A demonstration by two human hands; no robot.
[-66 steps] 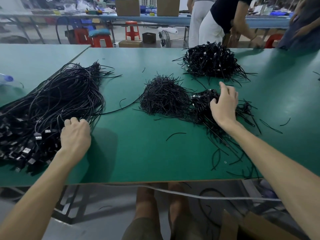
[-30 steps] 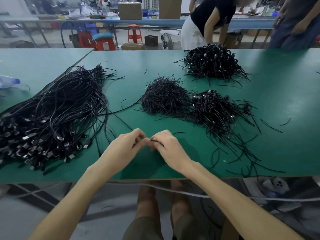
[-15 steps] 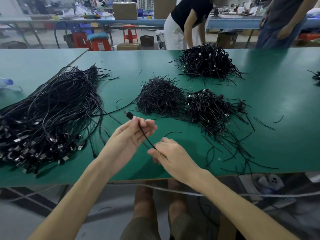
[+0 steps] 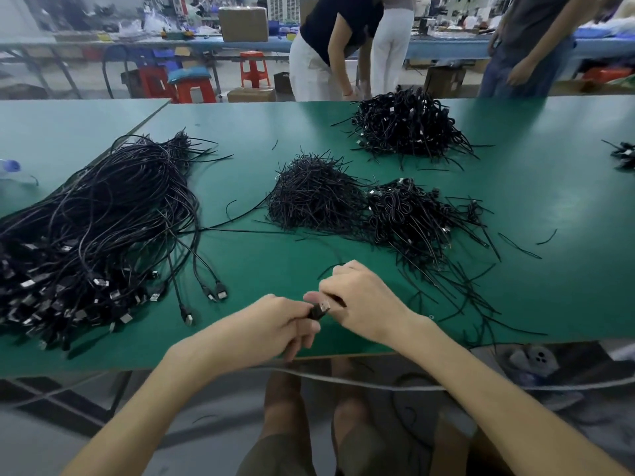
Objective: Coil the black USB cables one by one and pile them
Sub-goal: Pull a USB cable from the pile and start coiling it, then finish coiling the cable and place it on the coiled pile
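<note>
My left hand and my right hand meet above the front edge of the green table. Both grip one black USB cable; its silver plug sticks out between them, and the rest of the cable is hidden in my fingers. A big heap of loose uncoiled cables lies at the left, plugs toward me. A pile of coiled cables lies right of centre, with a mound of short black ties beside it.
Another coiled pile sits at the far side, and a small bundle at the right edge. Stray ties litter the table right of my hands. People stand beyond the table. A plastic bottle lies far left.
My hands left the heaps, came together at the front edge with one cable, lifted it, and now hold it lower and closer together, plug between them.
</note>
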